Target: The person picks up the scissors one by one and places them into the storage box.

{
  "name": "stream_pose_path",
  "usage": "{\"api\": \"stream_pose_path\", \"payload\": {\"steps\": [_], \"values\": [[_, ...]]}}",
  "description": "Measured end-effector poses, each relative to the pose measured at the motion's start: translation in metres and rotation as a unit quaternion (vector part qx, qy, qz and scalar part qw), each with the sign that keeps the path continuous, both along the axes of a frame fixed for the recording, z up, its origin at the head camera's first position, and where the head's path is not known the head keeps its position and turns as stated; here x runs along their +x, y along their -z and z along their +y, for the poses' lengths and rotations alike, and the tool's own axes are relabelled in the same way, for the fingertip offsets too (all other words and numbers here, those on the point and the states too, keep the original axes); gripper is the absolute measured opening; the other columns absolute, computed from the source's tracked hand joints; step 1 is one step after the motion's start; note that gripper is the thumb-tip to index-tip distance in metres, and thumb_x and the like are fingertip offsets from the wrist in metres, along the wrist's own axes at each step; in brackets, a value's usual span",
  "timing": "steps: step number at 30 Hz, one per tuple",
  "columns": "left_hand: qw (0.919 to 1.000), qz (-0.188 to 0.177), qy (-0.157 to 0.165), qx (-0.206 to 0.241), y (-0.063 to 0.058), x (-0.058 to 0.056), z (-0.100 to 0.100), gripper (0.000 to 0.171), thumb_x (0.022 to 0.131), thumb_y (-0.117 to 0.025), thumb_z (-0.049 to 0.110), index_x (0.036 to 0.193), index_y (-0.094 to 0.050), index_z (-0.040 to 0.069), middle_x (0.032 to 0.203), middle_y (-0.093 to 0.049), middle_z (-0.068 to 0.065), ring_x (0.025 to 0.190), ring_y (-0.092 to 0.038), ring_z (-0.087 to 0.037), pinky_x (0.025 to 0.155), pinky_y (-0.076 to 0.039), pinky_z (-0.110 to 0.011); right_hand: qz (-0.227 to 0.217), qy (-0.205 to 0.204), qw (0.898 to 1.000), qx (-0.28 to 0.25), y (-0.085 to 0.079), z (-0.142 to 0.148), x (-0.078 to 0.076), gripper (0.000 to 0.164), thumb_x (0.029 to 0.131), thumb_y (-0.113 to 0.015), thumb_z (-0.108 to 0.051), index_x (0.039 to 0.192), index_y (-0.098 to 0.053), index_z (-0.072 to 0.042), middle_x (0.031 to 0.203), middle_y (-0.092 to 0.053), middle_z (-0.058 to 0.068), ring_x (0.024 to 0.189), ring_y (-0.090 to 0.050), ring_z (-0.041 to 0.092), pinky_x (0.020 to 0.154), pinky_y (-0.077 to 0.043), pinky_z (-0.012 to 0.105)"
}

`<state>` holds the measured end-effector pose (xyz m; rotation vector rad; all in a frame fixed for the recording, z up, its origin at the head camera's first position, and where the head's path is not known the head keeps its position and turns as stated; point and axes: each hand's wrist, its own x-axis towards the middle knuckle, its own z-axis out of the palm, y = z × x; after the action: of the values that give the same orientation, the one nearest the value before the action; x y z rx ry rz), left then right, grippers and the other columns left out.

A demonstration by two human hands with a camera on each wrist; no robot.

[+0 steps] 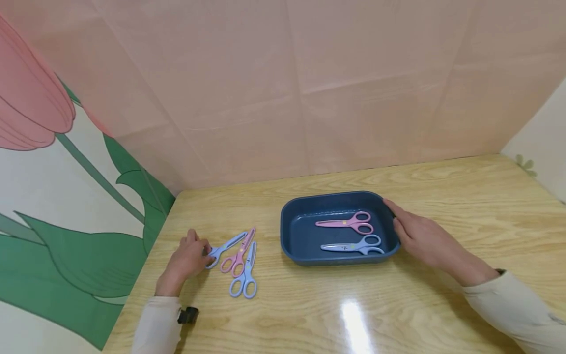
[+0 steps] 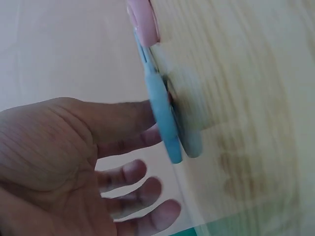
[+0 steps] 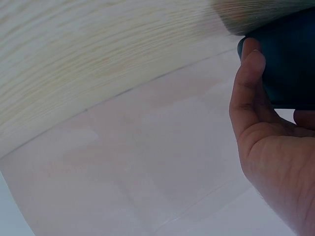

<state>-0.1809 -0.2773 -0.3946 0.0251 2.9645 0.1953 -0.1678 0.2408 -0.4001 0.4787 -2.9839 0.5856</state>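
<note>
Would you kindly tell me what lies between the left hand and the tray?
Beyond the blue scissors the left hand pinches, the head view shows pink scissors, a second blue pair, then bare tabletop before the tray.

Table (image 1: 292, 314): pale yellowish wood with a wavy grain, its far edge straight.
Backdrop (image 1: 362, 83): pinkish, rising beyond the table's far edge, marked by long creases.
Left panel (image 1: 110, 226): white with a printed plant, standing along the table's left edge.
Tulip bloom (image 1: 31, 98): large and pink, dark-outlined, high on that panel.
Stem (image 1: 101, 177): green, slanting down toward the table's far left corner.
Leaves (image 1: 66, 265): broad, green, beside the table's left edge.
Right panel (image 1: 546, 142): whitish, by the far right corner.
Motif (image 1: 526, 165): small, green, flower-shaped, on that right panel.
Glare (image 1: 355, 327): a bright white streak on the tabletop, well apart from the far edge.
</note>
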Motion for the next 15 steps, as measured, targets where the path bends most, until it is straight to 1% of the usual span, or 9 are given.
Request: {"api": "stream_pose_path", "payload": {"steps": [5,7,9,11,12,15], "values": [[0.9987,0.050,-0.009,0.009,0.0024,-0.0018,-0.0023,0.016,0.088,-0.068,0.022,0.090,-0.061,0.008,0.103,-0.032,-0.011,0.097,-0.032,-0.032,0.065,-0.038,-0.036,0.002,0.000,1.000,0.001,-0.0005,-0.0006,-0.0003,0.055,0.103,-0.031,-0.026,0.154,-0.014,-0.014,0.146,-0.041,0.025,0.126,-0.047,0.046,0.102,-0.042,0.061],[0.9978,0.063,-0.014,0.017,0.0029,-0.0024,-0.0032,0.017,0.088,-0.067,0.022,0.090,-0.061,0.007,0.105,-0.032,-0.012,0.099,-0.031,-0.033,0.066,-0.037,-0.037,0.002,0.000,1.000,0.002,-0.0003,-0.0006,-0.0004,0.055,0.103,-0.032,-0.025,0.154,-0.015,-0.013,0.146,-0.041,0.026,0.126,-0.047,0.046,0.102,-0.042,0.060],[0.9971,0.071,-0.016,0.022,0.0026,-0.0030,-0.0034,0.017,0.089,-0.066,0.022,0.092,-0.061,0.006,0.110,-0.033,-0.014,0.102,-0.031,-0.035,0.068,-0.040,-0.040,0.002,0.000,1.000,0.002,-0.0001,-0.0006,-0.0004,0.055,0.103,-0.032,-0.025,0.153,-0.016,-0.012,0.146,-0.041,0.026,0.126,-0.048,0.046,0.102,-0.042,0.060],[0.9965,0.075,-0.021,0.031,0.0021,-0.0033,-0.0035,0.018,0.090,-0.065,0.021,0.093,-0.061,0.004,0.115,-0.036,-0.018,0.106,-0.035,-0.037,0.073,-0.044,-0.044,0.002,0.001,1.000,0.003,0.0002,-0.0004,-0.0002,0.054,0.103,-0.032,-0.025,0.153,-0.017,-0.011,0.146,-0.041,0.026,0.125,-0.048,0.046,0.101,-0.043,0.061],[0.9961,0.077,-0.022,0.036,0.0015,-0.0033,-0.0035,0.017,0.090,-0.065,0.020,0.093,-0.061,0.004,0.117,-0.039,-0.020,0.107,-0.039,-0.038,0.076,-0.046,-0.047,0.002,0.001,1.000,0.003,0.0004,-0.0003,-0.0001,0.054,0.103,-0.033,-0.025,0.153,-0.017,-0.011,0.146,-0.041,0.026,0.125,-0.049,0.046,0.101,-0.043,0.061],[0.9953,0.079,-0.027,0.049,-0.0004,-0.0028,-0.0037,0.016,0.090,-0.065,0.016,0.096,-0.060,0.002,0.116,-0.049,-0.024,0.100,-0.052,-0.037,0.081,-0.049,-0.048,0.000,0.002,1.000,0.003,0.0007,0.0000,0.0001,0.055,0.103,-0.033,-0.025,0.153,-0.016,-0.011,0.146,-0.041,0.026,0.125,-0.049,0.046,0.101,-0.043,0.061]]}}
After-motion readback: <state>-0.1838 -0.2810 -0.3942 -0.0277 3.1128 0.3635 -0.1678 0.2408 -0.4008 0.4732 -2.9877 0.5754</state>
